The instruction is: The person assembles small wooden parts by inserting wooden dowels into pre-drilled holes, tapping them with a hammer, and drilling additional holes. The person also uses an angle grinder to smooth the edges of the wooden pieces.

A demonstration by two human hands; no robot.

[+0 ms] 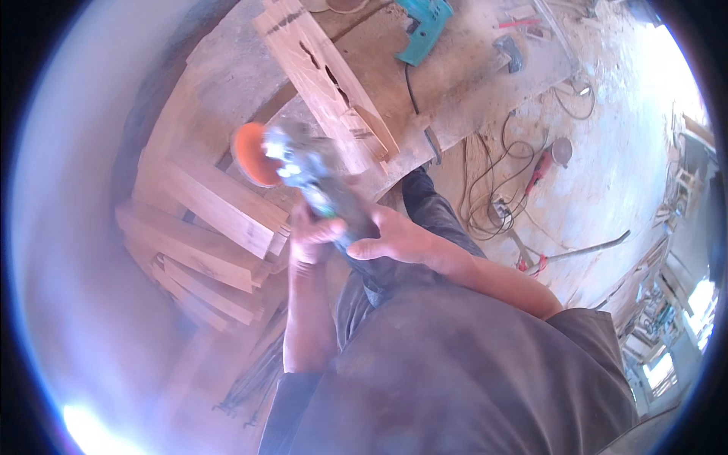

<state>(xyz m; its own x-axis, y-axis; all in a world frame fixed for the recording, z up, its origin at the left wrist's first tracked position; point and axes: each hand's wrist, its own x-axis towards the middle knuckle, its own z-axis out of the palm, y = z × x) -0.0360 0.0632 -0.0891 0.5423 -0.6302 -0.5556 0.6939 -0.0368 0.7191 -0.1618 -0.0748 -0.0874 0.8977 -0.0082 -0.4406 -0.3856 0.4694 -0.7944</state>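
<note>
An angle grinder (315,178) with an orange disc (255,155) is held in front of my body, its metal head blurred by motion. My left hand (312,233) is closed around it below the head. Further back, my right hand (390,236) grips the grinder's dark body. Just beyond the tool lies a pale wooden board (322,80) with dark splits and holes along its length. The disc stands apart from this board, to its left. Parts of both hands' fingers are hidden behind the tool.
Several cut timber pieces (220,208) lie stacked at the left. A teal power tool (426,29) rests on the dusty bench (470,91) at the far side. On the floor to the right are a red grinder (540,173), coiled cables (489,205) and a long stick (588,249).
</note>
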